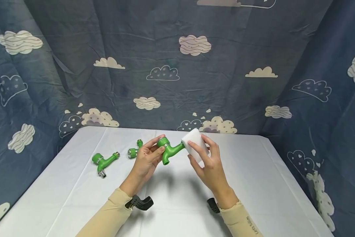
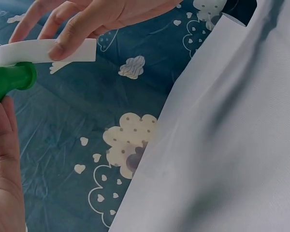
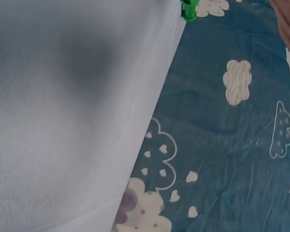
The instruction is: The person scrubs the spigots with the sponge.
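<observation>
1. Green plastic fills our left hand (image 1: 146,158): fingers and thumb curl round the cap end of a green tap (image 1: 168,150), held up above the middle of the table (image 1: 254,184) with its spout hanging down and its inlet end pointing toward the other hand, probably so that end is open to wiping.
2. Our right hand (image 1: 208,163) pinches a white sponge block (image 1: 195,144), thumb on one face and fingers on the other, and its flat side meets the tap's inlet end. The left wrist view shows the sponge (image 2: 46,50) touching the green end (image 2: 14,79).
3. Two more green taps lie on the white cloth toward the far left of the table, one (image 1: 104,161) nearer the left edge, the other (image 1: 135,150) partly hidden behind our left hand.
4. Blue cloud-print cloth (image 1: 177,65) hangs behind and along both sides.
</observation>
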`<state>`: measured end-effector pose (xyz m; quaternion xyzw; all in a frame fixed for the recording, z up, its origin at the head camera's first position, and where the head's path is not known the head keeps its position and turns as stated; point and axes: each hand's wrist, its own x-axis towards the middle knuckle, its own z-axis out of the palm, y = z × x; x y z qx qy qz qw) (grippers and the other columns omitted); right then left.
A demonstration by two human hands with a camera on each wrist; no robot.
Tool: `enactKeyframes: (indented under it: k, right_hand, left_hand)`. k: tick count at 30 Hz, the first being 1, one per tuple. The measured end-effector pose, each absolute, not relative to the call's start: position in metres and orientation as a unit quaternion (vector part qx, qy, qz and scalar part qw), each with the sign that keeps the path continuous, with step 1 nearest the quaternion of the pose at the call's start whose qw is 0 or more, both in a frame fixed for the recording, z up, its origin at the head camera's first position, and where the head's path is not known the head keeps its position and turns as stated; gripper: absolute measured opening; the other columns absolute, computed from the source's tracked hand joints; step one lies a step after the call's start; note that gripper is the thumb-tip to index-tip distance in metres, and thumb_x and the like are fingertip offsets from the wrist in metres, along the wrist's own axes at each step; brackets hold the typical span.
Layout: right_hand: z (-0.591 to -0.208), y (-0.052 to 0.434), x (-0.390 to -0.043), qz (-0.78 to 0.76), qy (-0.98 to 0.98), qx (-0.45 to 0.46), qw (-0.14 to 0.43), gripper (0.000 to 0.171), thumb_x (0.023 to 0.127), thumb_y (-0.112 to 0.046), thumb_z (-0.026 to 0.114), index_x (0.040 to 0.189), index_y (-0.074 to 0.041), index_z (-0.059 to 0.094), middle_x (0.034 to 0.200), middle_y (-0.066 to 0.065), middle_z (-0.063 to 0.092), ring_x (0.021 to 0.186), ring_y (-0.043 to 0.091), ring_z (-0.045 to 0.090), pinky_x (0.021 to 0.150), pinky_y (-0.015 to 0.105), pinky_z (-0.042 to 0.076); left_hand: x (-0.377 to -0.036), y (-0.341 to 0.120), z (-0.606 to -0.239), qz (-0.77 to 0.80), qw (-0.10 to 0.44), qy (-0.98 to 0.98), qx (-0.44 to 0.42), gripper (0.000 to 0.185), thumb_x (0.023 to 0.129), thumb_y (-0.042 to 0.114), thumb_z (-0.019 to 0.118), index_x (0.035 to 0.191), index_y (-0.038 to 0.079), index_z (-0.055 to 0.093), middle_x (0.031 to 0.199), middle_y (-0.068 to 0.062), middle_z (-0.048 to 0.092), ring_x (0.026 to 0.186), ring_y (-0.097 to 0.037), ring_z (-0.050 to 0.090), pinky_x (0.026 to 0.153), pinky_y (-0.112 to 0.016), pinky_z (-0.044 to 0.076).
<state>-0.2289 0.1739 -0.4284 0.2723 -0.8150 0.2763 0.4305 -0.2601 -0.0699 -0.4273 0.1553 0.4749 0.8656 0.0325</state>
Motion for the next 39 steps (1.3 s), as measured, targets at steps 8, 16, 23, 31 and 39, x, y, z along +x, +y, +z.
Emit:
enactKeyframes:
  k: [8, 16, 23, 31, 39]
  right_hand:
    - [-0.426, 0.186, -0.236, 0.308, -0.829, 0.216, 0.414, 0.058, 0.089, -0.005, 0.085, 0.143, -0.017, 0.067, 0.151, 0.027, 0.049, 0.132, 0.043, 0.055, 0.09, 0.051, 0.056]
    - [-0.41, 0.186, -0.229, 0.56, -0.765, 0.202, 0.246, 0.054, 0.101, -0.002, 0.072, 0.152, -0.01, 0.057, 0.15, 0.016, 0.059, 0.125, 0.016, 0.063, 0.097, 0.021, 0.058]
    - [-0.409, 0.179, -0.223, 0.652, -0.72, 0.201, 0.128, 0.053, 0.105, -0.003, 0.064, 0.156, -0.007, 0.051, 0.148, 0.017, 0.06, 0.118, 0.011, 0.068, 0.096, 0.024, 0.059]
    - [-0.415, 0.185, -0.227, 0.688, -0.693, 0.21, 0.05, 0.051, 0.106, -0.007, 0.061, 0.156, -0.009, 0.051, 0.143, 0.001, 0.062, 0.121, 0.017, 0.063, 0.096, 0.03, 0.057]
    - [-0.42, 0.189, -0.232, 0.681, -0.702, 0.2, 0.056, 0.051, 0.106, -0.007, 0.062, 0.156, -0.006, 0.05, 0.142, -0.001, 0.063, 0.119, 0.015, 0.065, 0.096, 0.027, 0.058]
  left_hand:
    - [-0.258, -0.074, -0.428, 0.86, 0.047, 0.472, 0.19, 0.042, 0.104, -0.005, 0.063, 0.141, 0.014, 0.069, 0.123, -0.003, 0.07, 0.108, -0.01, 0.071, 0.091, -0.02, 0.063]
    - [-0.258, -0.074, -0.427, 0.851, 0.051, 0.476, 0.214, 0.044, 0.105, -0.003, 0.061, 0.148, 0.007, 0.062, 0.126, -0.006, 0.067, 0.113, -0.013, 0.071, 0.094, -0.022, 0.063]
    - [-0.258, -0.074, -0.425, 0.851, 0.048, 0.472, 0.226, 0.044, 0.105, -0.005, 0.06, 0.145, 0.01, 0.064, 0.124, -0.005, 0.069, 0.114, -0.013, 0.072, 0.095, -0.022, 0.063]
    - [-0.258, -0.078, -0.421, 0.831, 0.06, 0.489, 0.257, 0.046, 0.105, -0.008, 0.056, 0.146, 0.012, 0.065, 0.123, -0.003, 0.07, 0.115, -0.012, 0.072, 0.095, -0.022, 0.063]
    - [-0.258, -0.08, -0.422, 0.843, 0.077, 0.469, 0.251, 0.041, 0.105, -0.006, 0.053, 0.14, 0.014, 0.06, 0.123, -0.004, 0.068, 0.113, -0.012, 0.072, 0.093, -0.022, 0.063]
